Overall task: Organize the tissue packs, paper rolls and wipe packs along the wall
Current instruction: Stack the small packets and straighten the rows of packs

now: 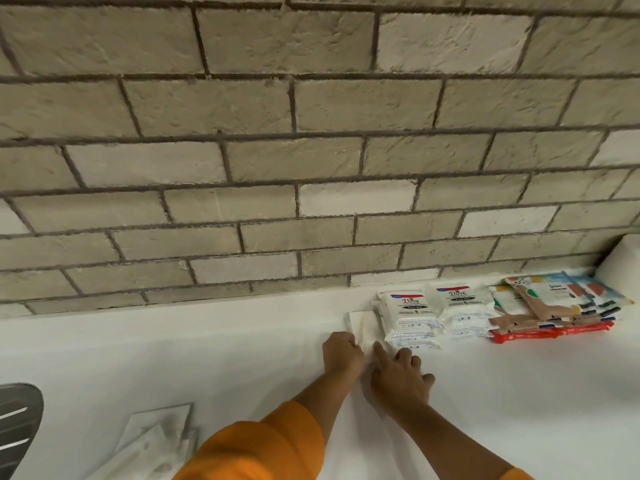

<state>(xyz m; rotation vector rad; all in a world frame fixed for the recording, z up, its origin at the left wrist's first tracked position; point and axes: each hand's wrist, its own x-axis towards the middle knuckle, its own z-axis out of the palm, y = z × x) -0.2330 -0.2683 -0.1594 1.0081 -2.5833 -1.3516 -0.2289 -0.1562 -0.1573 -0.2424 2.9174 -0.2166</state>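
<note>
Tissue pack [362, 323]: one, flat, white and square. It lies on the counter [207, 341] near its back edge, just left of the Dove packs.
Left hand [343, 353]: fingers curled tight, pinching the tissue pack's near edge.
Right hand [398, 379]: index finger straight, its tip pressing the tissue pack's near right corner. The other fingers are loosely bent and hold nothing.
Dove packs [433, 306]: two stacks side by side in soft, glossy white plastic. The number in each stack is unclear.
Colourful packs [554, 306]: one slanted pile right of the Dove packs, with a red pack at the bottom. Count unclear.
Roll [623, 265]: one, white, against the wall at the far right.
White packs [156, 438]: a blurred, overlapping heap at the counter's front left.
Wall [311, 133]: rough beige and pale bricks with dark joints.
Sleeve [259, 445]: orange, on the left arm.
</note>
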